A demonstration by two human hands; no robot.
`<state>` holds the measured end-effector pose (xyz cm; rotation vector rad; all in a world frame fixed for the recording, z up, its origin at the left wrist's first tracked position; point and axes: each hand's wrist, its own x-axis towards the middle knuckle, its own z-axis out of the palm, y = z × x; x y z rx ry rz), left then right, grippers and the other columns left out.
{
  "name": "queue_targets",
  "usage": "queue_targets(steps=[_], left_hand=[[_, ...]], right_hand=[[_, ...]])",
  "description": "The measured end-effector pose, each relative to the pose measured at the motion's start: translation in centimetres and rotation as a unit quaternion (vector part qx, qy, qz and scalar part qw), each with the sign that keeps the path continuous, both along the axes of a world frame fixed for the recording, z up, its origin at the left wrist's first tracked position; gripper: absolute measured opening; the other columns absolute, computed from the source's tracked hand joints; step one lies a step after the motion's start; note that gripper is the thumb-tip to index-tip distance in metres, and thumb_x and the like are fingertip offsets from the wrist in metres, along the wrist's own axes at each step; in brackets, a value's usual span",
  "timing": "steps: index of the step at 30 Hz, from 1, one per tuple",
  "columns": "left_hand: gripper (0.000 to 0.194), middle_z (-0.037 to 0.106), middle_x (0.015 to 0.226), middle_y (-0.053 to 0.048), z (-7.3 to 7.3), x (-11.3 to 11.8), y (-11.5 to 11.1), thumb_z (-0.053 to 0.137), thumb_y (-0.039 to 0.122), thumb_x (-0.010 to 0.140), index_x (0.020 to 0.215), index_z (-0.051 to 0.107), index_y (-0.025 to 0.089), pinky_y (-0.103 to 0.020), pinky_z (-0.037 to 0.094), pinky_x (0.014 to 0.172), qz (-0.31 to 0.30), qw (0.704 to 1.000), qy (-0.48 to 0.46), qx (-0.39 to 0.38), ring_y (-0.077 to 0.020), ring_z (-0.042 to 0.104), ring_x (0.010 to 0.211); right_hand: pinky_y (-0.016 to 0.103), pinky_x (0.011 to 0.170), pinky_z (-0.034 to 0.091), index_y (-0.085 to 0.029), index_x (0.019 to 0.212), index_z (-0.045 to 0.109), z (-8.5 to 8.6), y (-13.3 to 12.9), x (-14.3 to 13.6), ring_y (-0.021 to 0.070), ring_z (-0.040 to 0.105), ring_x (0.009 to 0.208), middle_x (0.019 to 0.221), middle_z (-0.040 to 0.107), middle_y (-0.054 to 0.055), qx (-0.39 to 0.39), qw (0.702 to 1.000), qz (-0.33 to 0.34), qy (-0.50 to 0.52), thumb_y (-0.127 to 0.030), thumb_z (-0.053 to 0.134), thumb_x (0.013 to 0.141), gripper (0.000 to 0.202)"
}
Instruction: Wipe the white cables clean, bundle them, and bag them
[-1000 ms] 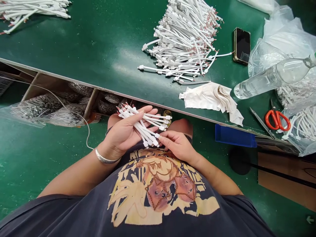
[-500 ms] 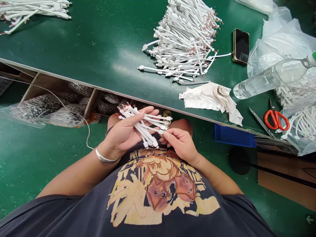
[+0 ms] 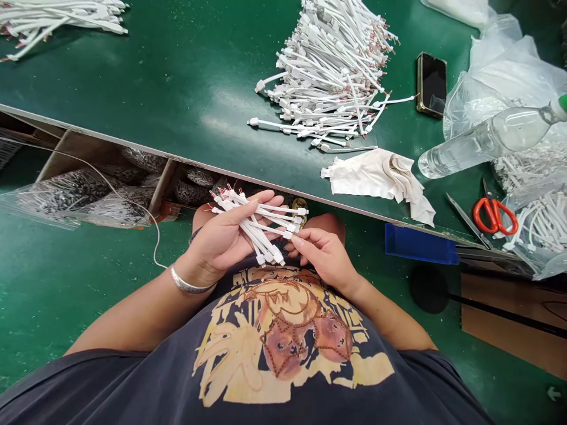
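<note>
The left hand (image 3: 224, 239) cradles white cables (image 3: 259, 227), thumb over them; the right hand (image 3: 325, 257) pinches one connector (image 3: 287, 234).

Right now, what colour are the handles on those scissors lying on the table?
The scissors' handles are red, as the head view shows.

Tabletop (image 3: 177, 77) green, smooth, semi-gloss with a light sheen. Held cables (image 3: 259, 233): smooth white plastic sleeves and plugs, small metal tips. Bracelet (image 3: 190, 285) shiny silvery metal. Rag (image 3: 367, 173) matt, creased cloth, frayed edge. Phone (image 3: 432, 84): glossy dark screen. Bottle (image 3: 482, 141) clear, glossy, looks plastic. Scissors (image 3: 495, 215): smooth red plastic handles, metal blades. Bag (image 3: 509, 77) thin, crinkled, translucent plastic. Bin (image 3: 420, 244) smooth blue plastic. Shirt (image 3: 146, 389) dark matt cloth.
</note>
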<state>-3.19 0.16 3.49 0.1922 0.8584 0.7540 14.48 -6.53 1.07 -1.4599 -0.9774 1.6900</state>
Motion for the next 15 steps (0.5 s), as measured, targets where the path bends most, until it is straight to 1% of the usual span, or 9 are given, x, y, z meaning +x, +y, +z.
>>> queue_targets(steps=[4,6,8,11,13,15], left_hand=[[0.026,0.065,0.116,-0.01,-0.1,0.0,0.1,0.044,0.015,0.089,0.103,0.066,0.015,-0.047,0.052,0.092,-0.006,1.0,-0.004,0.005,-0.0218,0.065,0.096],[0.025,0.065,0.116,-0.01,0.1,-0.2,0.3,0.045,0.015,0.088,0.103,0.066,0.015,-0.048,0.051,0.093,-0.003,1.0,-0.004,0.015,-0.022,0.064,0.099],[0.024,0.065,0.116,-0.009,0.5,-0.4,0.8,0.046,0.016,0.089,0.102,0.066,0.016,-0.047,0.05,0.094,0.016,0.999,0.001,0.03,-0.0213,0.062,0.104],[0.021,0.065,0.116,-0.005,1.5,-0.8,1.8,0.047,0.018,0.089,0.101,0.065,0.019,-0.045,0.049,0.096,0.052,0.997,0.007,0.051,-0.0201,0.058,0.111],[0.022,0.066,0.115,-0.004,2.1,-1.2,2.5,0.045,0.018,0.091,0.099,0.065,0.02,-0.044,0.049,0.097,0.072,0.996,0.01,0.059,-0.0197,0.058,0.113],[0.025,0.067,0.113,-0.003,2.5,-1.7,3.1,0.041,0.016,0.092,0.097,0.065,0.019,-0.043,0.049,0.097,0.097,0.993,0.019,0.066,-0.0193,0.058,0.112]], right_hand=[[0.019,0.047,0.044,-0.016,0.078,0.065,0.2,0.2,-0.2,0.0115,0.061,0.063,0.074,0.068,0.004,0.01,1.0,0.011,0.004,-0.045,0.062,0.079,0.029],[0.02,0.048,0.044,-0.016,0.075,0.064,0.5,0.5,-0.3,0.0111,0.06,0.06,0.07,0.067,0.003,0.03,0.999,0.002,-0.02,-0.045,0.061,0.079,0.029],[0.021,0.051,0.045,-0.016,0.074,0.065,0.9,0.8,-0.1,0.011,0.058,0.059,0.068,0.066,0.003,0.08,0.995,-0.011,-0.065,-0.043,0.061,0.08,0.027],[0.024,0.057,0.045,-0.017,0.074,0.066,1.8,1.4,0.3,0.0115,0.055,0.06,0.067,0.064,0.002,0.177,0.974,-0.013,-0.14,-0.038,0.061,0.081,0.023],[0.025,0.059,0.045,-0.017,0.075,0.067,2.5,1.8,0.9,0.0121,0.055,0.061,0.067,0.064,0.003,0.209,0.964,-0.013,-0.165,-0.036,0.06,0.082,0.022],[0.025,0.058,0.045,-0.017,0.073,0.067,3.1,2.1,1.7,0.0121,0.055,0.061,0.067,0.064,0.003,0.212,0.964,-0.018,-0.158,-0.035,0.061,0.081,0.021]])
